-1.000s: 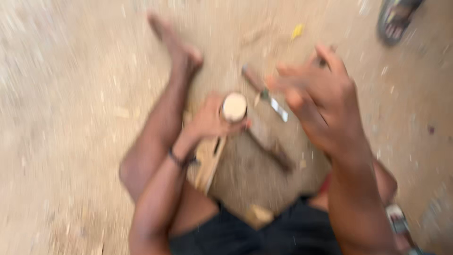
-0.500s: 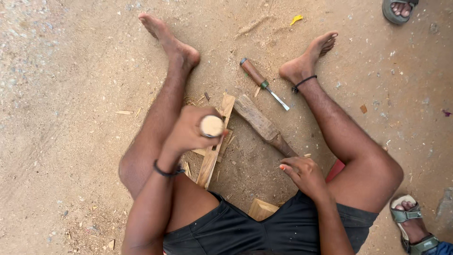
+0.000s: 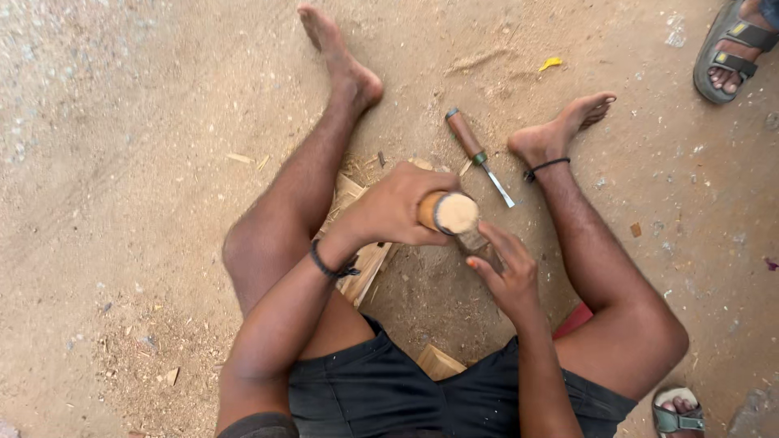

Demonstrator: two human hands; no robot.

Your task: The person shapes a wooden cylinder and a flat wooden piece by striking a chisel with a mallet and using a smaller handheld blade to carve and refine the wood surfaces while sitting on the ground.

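Gripping a round wooden mallet (image 3: 450,213) by its handle, the left hand (image 3: 396,204) holds it above the wooden plank (image 3: 361,264) between the legs. The right hand (image 3: 505,272), fingers loosely spread, touches a wood piece just beneath. A chisel (image 3: 477,154) lies on the sandy ground (image 3: 122,162) nearby.

Even daylight; sharp; shadows seemingly soft

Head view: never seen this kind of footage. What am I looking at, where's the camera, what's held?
No machine here: a person sits on sandy ground, legs spread, filmed by a camera on their own head looking down. The left hand grips a round wooden handle, its pale cut end facing the camera. The right hand is open, fingers beside that handle; whether it touches is unclear. A chisel with a brown handle lies on the dirt between the feet. Flat wood pieces lie under the left arm. Other people's sandalled feet show at the edges.
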